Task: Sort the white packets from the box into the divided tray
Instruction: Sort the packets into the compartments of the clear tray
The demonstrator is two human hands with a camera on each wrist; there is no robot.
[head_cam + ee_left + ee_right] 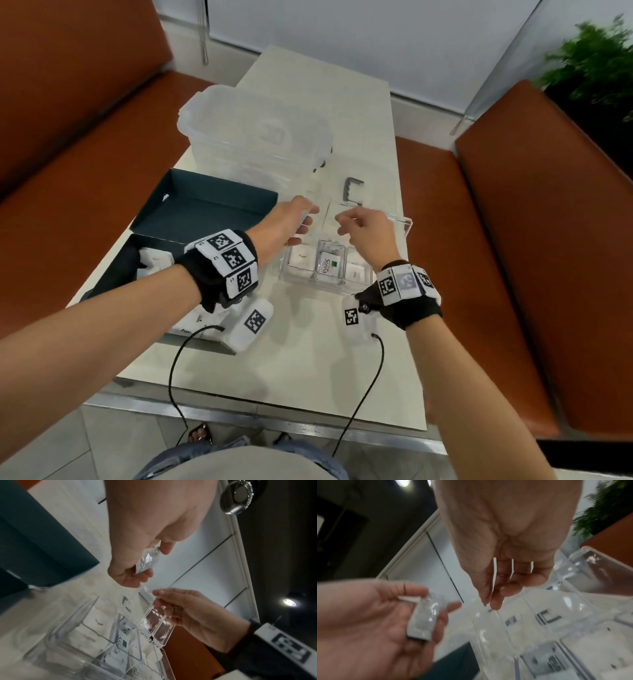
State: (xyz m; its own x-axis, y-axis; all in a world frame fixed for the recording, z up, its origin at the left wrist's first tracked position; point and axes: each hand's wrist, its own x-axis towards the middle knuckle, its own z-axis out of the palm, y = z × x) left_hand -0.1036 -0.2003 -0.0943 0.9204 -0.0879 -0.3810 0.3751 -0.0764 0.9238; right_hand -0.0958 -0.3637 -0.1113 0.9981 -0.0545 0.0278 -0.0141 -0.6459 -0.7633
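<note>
My left hand (306,219) pinches a small shiny clear packet (304,215) (148,559) (426,618) between thumb and fingers, just above the far left part of the clear divided tray (308,284). My right hand (342,224) is close beside it, thumb and forefinger on the top edge of the tray's raised clear lid (154,615) (488,616). The near row of compartments holds a white packet (301,262), a Stevia packet (329,266) and another white packet (356,273). More white packets (156,262) lie in the dark box (113,274) at the left.
The box's dark lid (205,205) lies open behind the box. A large clear lidded container (257,137) stands at the back of the white table. A grey clip (352,190) lies beyond the tray. Orange benches (513,240) flank the table on both sides.
</note>
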